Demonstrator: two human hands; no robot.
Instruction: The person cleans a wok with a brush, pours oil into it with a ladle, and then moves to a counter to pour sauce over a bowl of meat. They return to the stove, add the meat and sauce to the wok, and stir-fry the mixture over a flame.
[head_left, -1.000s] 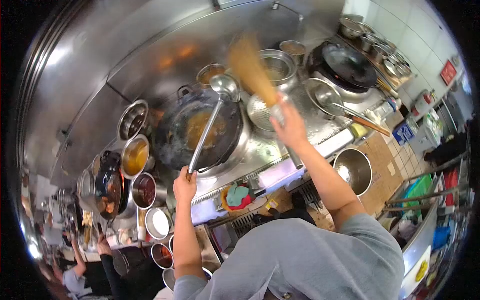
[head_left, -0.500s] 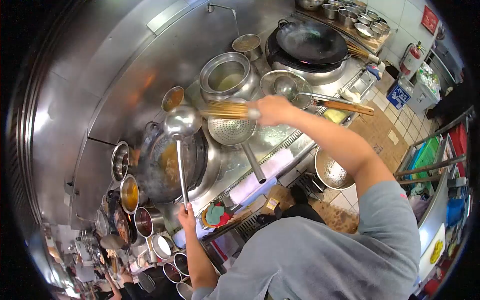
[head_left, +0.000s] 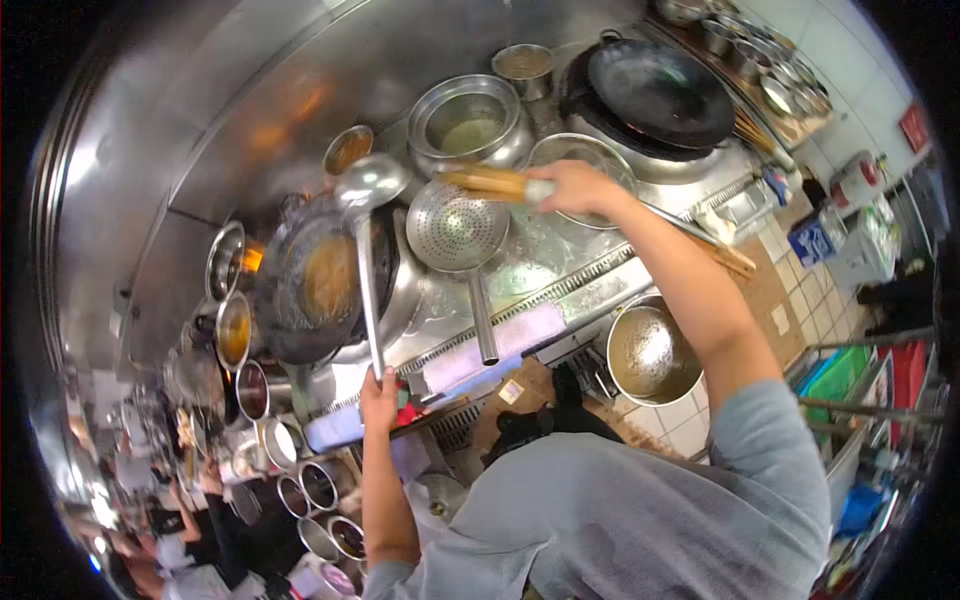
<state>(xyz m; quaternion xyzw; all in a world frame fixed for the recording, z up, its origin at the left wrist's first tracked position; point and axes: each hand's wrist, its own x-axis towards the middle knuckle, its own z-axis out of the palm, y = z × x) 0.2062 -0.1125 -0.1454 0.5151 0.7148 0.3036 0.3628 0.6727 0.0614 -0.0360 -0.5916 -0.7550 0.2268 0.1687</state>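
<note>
My left hand (head_left: 378, 403) is closed round the end of a long-handled metal ladle (head_left: 366, 285). The ladle's bowl hangs above the far right rim of a dark wok (head_left: 285, 318), which has brownish liquid in it. In my right hand (head_left: 582, 190) is a bamboo wok brush (head_left: 490, 184), gripped at its wrapped end. Its bristles point left, above the far edge of a perforated strainer (head_left: 457, 238), and are apart from the ladle's bowl. Behind the brush stands a large metal pot (head_left: 424, 140) with cloudy liquid.
A second wok (head_left: 660, 92) sits on the far right burner. A wire strainer (head_left: 600, 150) lies under my right wrist. Metal pots, among them one with orange liquid (head_left: 234, 335), line the left side. A pink towel (head_left: 495, 345) lies along the front edge. People work at lower left.
The view has shifted. The brush has moved right, away from the ladle, and its bristles look less smeared. The ladle's bowl has shifted slightly right relative to the wok. Both hands keep their hold.
</note>
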